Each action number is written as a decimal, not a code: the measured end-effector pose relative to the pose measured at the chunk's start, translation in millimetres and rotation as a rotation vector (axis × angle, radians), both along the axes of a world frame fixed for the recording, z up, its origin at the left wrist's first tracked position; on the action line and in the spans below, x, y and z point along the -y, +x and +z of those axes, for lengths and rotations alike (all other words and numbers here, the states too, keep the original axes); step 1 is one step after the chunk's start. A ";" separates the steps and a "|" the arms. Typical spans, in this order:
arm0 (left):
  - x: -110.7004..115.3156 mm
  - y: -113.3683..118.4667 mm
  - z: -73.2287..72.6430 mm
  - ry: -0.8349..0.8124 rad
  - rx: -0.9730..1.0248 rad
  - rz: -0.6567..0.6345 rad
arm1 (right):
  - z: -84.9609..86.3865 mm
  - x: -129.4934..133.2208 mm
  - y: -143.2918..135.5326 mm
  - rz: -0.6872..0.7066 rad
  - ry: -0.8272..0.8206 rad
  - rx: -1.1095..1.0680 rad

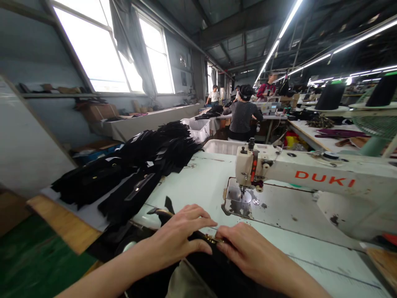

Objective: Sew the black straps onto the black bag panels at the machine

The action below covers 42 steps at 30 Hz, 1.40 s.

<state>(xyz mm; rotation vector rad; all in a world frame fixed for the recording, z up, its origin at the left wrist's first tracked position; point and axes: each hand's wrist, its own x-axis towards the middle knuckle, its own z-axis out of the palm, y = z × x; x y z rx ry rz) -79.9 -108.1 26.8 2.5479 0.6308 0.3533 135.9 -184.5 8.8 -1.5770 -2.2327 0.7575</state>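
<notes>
At the near edge of the sewing table, a black fabric piece (198, 236) with a small gold-coloured metal part lies under both hands. My left hand (182, 234) rests over it, fingers stretched out and thumb apart. My right hand (245, 250) is closed, thumb and fingertips pinching the fabric's edge beside the gold-coloured part. The fabric's lower part hangs toward my lap and is partly hidden by my hands. Beyond the right hand stands a white sewing machine (310, 171) marked DUKI; its needle area (242, 194) is apart from the fabric.
Left of the machine are heaped black fabric pieces (155, 149), some with metal zips. A white plastic crate (198, 128) stands behind them. A co-worker (243, 114) sits ahead, facing away. Black thread cones (331, 95) and a green fan (376, 128) are at the right.
</notes>
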 end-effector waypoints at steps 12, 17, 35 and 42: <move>13.8 18.2 -13.9 -0.278 0.192 0.153 | -25.7 46.6 36.5 -0.385 0.694 -0.140; 17.7 18.8 -12.6 -0.281 0.256 0.191 | -41.3 49.3 28.2 -0.411 0.920 -0.047; 24.0 7.5 -19.6 -0.170 0.310 0.185 | -46.8 37.1 34.1 -0.257 0.732 -0.041; 23.7 3.8 -22.0 -0.184 0.280 0.173 | -51.2 33.4 19.5 -0.352 0.577 -0.284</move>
